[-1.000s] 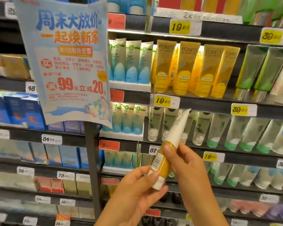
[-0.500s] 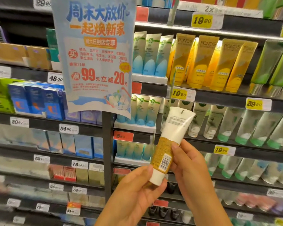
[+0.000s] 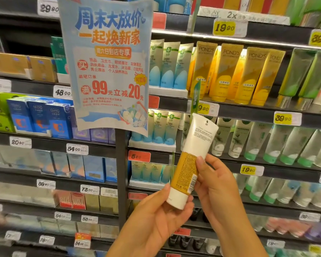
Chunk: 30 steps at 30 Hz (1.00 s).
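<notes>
A white and mustard-yellow tube (image 3: 193, 156) stands cap-down in front of a store shelf, its printed back and barcode facing me. My left hand (image 3: 156, 219) cups the white cap from below, thumb against its left side. My right hand (image 3: 217, 186) pinches the yellow lower half from the right, thumb on the front. The tube leans slightly to the right at its top.
Shelves of tubes fill the background: yellow tubes (image 3: 235, 75) above, pale green ones (image 3: 278, 143) at right, blue-green ones (image 3: 165, 65) in the middle. A large blue promotional sign (image 3: 107, 62) hangs at left over a dark upright post (image 3: 121, 175). Boxed goods (image 3: 41, 117) sit at left.
The tube has turned in my hands from edge-on to showing its broad printed back. The view has shifted left, so the shelves sit further right in the frame.
</notes>
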Each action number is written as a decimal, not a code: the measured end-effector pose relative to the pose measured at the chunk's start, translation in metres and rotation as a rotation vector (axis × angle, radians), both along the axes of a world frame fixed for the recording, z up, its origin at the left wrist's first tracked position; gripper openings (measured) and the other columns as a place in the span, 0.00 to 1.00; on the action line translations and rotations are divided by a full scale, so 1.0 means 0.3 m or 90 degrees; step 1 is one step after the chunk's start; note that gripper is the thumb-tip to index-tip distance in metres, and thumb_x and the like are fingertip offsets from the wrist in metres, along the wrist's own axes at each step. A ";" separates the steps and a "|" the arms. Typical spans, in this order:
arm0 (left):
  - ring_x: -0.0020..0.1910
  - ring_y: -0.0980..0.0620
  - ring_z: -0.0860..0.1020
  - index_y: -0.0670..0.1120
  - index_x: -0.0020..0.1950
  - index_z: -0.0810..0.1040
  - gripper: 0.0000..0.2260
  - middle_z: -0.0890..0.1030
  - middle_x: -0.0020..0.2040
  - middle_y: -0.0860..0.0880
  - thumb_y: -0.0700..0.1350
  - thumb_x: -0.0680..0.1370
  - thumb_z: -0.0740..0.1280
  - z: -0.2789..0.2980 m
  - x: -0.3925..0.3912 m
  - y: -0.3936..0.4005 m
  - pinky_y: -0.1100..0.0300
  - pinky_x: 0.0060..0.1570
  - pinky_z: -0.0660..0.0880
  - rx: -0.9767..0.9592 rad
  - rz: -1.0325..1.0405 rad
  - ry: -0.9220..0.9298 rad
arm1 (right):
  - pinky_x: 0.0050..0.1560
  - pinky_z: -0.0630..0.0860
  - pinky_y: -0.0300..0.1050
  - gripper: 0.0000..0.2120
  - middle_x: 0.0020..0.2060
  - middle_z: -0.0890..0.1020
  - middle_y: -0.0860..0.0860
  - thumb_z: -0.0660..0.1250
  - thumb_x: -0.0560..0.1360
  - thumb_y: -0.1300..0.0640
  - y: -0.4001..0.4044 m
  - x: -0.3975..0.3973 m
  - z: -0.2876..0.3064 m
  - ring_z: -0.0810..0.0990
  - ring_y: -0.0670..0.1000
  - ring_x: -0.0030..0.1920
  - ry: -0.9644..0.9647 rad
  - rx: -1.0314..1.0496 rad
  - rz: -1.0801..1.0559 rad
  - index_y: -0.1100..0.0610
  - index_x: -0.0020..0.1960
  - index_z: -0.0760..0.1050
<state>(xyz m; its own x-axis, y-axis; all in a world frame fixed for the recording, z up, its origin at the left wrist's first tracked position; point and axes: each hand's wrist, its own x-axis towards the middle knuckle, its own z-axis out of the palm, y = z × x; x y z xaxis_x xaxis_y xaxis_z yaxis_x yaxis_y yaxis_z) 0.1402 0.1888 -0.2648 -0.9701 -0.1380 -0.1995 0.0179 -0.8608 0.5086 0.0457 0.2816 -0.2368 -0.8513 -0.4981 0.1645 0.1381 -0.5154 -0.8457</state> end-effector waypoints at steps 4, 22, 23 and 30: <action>0.44 0.37 0.82 0.31 0.50 0.81 0.16 0.80 0.50 0.30 0.39 0.66 0.68 -0.003 0.009 -0.004 0.49 0.37 0.82 -0.009 0.000 0.022 | 0.36 0.80 0.40 0.21 0.38 0.85 0.54 0.68 0.67 0.57 0.003 0.003 -0.002 0.83 0.48 0.36 0.012 0.011 -0.005 0.63 0.57 0.72; 0.39 0.37 0.82 0.30 0.44 0.82 0.13 0.81 0.46 0.30 0.36 0.63 0.71 0.003 0.052 -0.026 0.50 0.33 0.81 0.021 0.011 -0.004 | 0.40 0.80 0.41 0.17 0.41 0.83 0.56 0.64 0.69 0.53 -0.021 0.041 -0.022 0.81 0.50 0.42 0.033 0.053 0.036 0.63 0.54 0.78; 0.39 0.36 0.82 0.30 0.42 0.82 0.12 0.81 0.47 0.30 0.37 0.63 0.70 0.005 0.054 -0.028 0.49 0.33 0.81 0.039 0.007 0.000 | 0.41 0.81 0.43 0.18 0.44 0.83 0.58 0.63 0.70 0.54 -0.022 0.043 -0.023 0.81 0.52 0.43 0.022 0.043 0.042 0.64 0.55 0.77; 0.44 0.36 0.81 0.29 0.50 0.80 0.14 0.79 0.52 0.29 0.36 0.67 0.68 -0.012 0.053 -0.034 0.47 0.40 0.81 -0.001 -0.034 0.036 | 0.46 0.81 0.48 0.18 0.50 0.83 0.61 0.61 0.72 0.57 -0.023 0.043 -0.026 0.82 0.54 0.48 -0.001 -0.012 0.066 0.62 0.59 0.75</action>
